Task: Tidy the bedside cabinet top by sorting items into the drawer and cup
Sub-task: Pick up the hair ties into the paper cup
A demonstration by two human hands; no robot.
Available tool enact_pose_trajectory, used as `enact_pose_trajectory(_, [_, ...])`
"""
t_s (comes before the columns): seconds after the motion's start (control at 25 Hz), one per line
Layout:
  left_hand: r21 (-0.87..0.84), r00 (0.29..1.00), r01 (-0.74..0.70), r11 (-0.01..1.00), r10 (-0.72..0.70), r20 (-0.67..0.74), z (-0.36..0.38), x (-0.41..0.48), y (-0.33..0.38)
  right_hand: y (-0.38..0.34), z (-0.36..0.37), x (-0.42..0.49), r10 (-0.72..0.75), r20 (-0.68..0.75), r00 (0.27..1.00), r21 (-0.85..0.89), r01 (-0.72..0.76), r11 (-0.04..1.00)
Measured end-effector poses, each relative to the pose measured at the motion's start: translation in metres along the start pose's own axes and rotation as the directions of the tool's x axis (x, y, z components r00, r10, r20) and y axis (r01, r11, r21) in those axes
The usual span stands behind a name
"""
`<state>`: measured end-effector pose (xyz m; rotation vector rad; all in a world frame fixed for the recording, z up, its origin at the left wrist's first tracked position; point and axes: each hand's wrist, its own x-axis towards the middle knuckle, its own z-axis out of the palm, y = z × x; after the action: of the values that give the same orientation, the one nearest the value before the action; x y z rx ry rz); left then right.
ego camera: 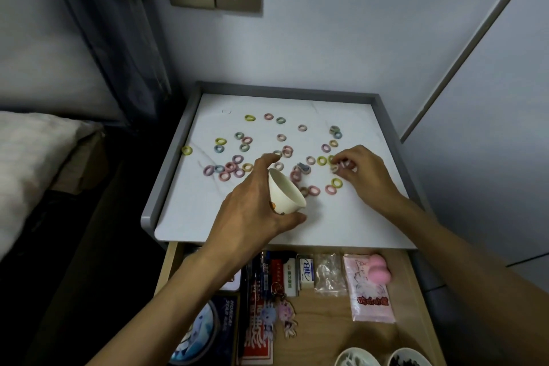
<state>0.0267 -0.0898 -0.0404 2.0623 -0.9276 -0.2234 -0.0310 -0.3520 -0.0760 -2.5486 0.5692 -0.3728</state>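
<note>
Your head camera looks forward and steeply down, close over the bedside cabinet top (341,217) and drawer (323,321).

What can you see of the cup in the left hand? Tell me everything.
The cup is small, cream-white and tapered, apparently paper, with a small printed picture near its rim. It is tipped over, narrow base up and away, mouth toward the lower right, so its inside is hidden. The left hand grips it, thumb under the rim, fingers over the far side. It hangs over the white cabinet top near scattered hair ties; whether it touches the top is unclear.
</note>
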Motion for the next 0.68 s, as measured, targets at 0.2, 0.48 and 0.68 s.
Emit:
enact_pose_trajectory(0.2, [0.009,1.000,0.009,1.000,-0.009,0.012,-0.001,0.000,-0.001,-0.004,0.007,0.007,0.081,0.046,0.996,-0.164,-0.072,0.984])
enact_pose_trajectory(0.48, [0.017,1.000,0.012,1.000,-0.012,0.021,-0.001,0.001,0.002,-0.068,-0.036,-0.009,-0.013,-0.119,0.993,0.284,0.046,0.958])
enact_pose_trajectory(0.68, [-0.069,0.999,0.025,0.997,-0.022,0.047,0.001,0.004,0.004,-0.114,-0.034,-0.039,-0.343,0.366,0.865,0.347,0.215,0.913])
